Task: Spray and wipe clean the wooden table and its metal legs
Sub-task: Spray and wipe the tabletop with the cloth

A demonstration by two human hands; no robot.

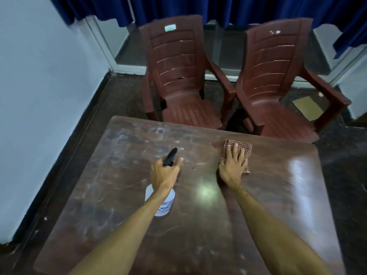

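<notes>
Pale wall (39, 96): bluish-white, along the left side, well apart from the work.
Wooden table (119, 225): the brown top fills the lower view. Its metal legs are hidden under it.
Smeared patch (127, 143): the left and far-left part of the top is dull, with whitish rings and streaks. The step in hand looks like wetting and wiping the top, with this part not yet cleaned.
Spray bottle (167, 205): white body with a printed label. The black trigger head points away, over the smears. Whether its base rests on the wood cannot be told.
Left hand (164, 173): fingers curled round the bottle's neck just below the black head, thumb tip showing to the right. The body hangs under the wrist, partly covered by the forearm.
Right hand (232, 165): flat, fingers straight and spread, pressing down.
Checked cloth (243, 145): folded, red and white, right of centre toward the far edge. It lies under the palm and fingers, with its far and right edges showing past them. The next move probably calls for a squeeze of the trigger, then sliding the cloth left under flat pressure.
Glossy patch (297, 171): the right part shines and looks done.
Chairs (272, 80): two dark red plastic ones side by side, beyond the far edge.
</notes>
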